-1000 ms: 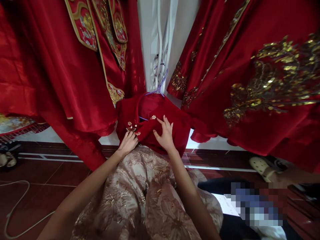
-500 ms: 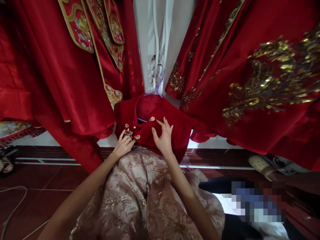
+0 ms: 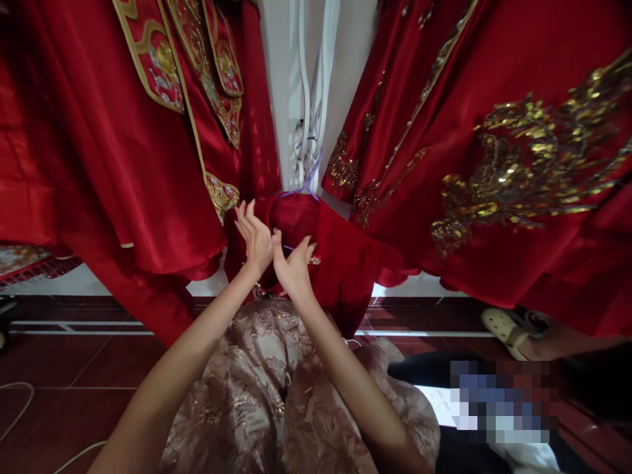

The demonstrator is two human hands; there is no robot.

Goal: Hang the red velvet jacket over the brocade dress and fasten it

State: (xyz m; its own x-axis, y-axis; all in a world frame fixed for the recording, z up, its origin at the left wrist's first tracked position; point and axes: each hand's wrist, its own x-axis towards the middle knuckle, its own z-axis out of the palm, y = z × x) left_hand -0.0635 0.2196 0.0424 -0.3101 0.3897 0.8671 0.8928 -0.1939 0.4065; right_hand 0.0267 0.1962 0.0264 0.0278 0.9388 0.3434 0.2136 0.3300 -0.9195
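A dark red velvet top (image 3: 340,273) hangs in front of me on a thin purple hanger (image 3: 312,179), its neckline showing a satiny red lining (image 3: 296,217). My left hand (image 3: 255,242) is raised at the left of the neckline, fingers stretched upward and no object visible in them. Close beside it, my right hand (image 3: 293,268) lies over the front opening, thumb and fingers apart. A flower-shaped button (image 3: 314,261) shows just past its fingers. The other buttons are mostly covered by my hands. Below the top spreads a pinkish-gold brocade skirt (image 3: 251,368).
Red satin gowns with gold embroidery (image 3: 168,197) hang at the left, and a gold-sequined red gown (image 3: 494,257) at the right. White straps (image 3: 306,79) hang between them. At lower right are another person's foot in a pale clog (image 3: 503,329) and a lit screen (image 3: 437,403).
My left hand has lifted off the buttons, up to the neckline's left side. My right hand has moved left to meet it. The view has shifted slightly.
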